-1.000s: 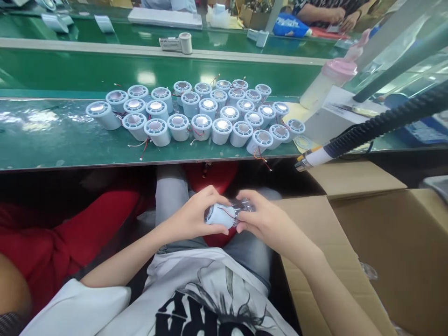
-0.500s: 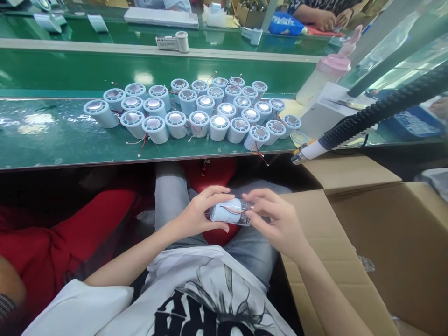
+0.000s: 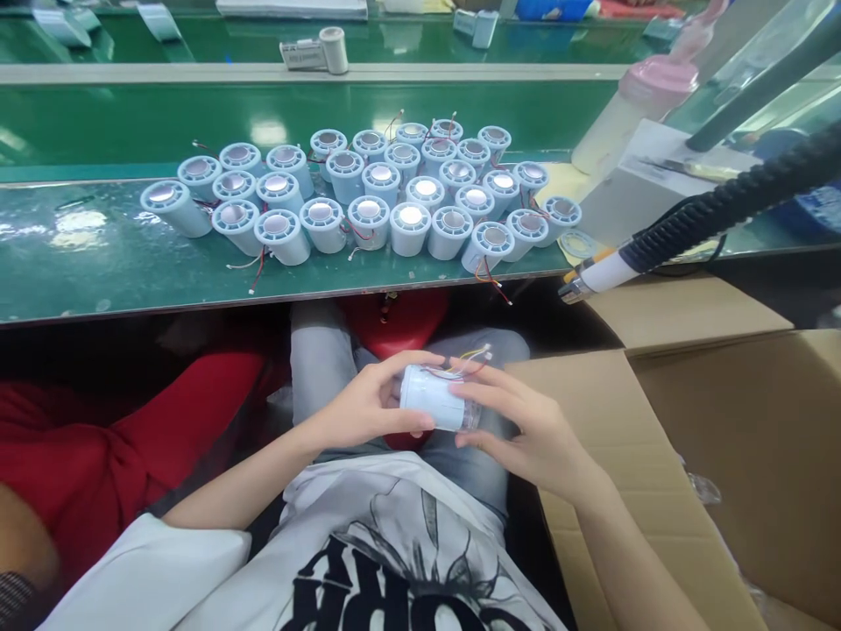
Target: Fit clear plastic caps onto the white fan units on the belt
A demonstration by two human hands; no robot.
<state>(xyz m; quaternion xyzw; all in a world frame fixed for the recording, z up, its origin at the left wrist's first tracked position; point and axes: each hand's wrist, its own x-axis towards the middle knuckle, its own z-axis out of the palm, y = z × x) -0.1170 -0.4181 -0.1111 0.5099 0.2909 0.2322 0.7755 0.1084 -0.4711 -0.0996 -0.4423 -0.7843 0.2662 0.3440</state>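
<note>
Above my lap is a light-blue cylinder (image 3: 430, 399) lying on its side, with clear plastic around its right end. Thin wires (image 3: 473, 355) in red, yellow and white rise from its upper side and end in small white connectors. My left hand (image 3: 374, 403) wraps its left end, thumb below and fingers above. At the other end my right hand (image 3: 512, 407) has its fingers over the top and its thumb low by the clear plastic. On the bench edge in front, several similar light-blue cylinders (image 3: 321, 225) stand upright with silvery round tops and loose wires.
A green bench (image 3: 98, 272) runs across. At the right are a black flexible hose (image 3: 689, 219), a pink-lidded bottle (image 3: 647, 105) and an open cardboard box (image 3: 591, 429). A white cylinder (image 3: 334, 51) stands on the far ledge. Someone in red clothing (image 3: 131, 429) sits at my left.
My right fingers have moved from pinching at the wire ends to around the cylinder. The wires now stick up at its top right. The view has tilted slightly down.
</note>
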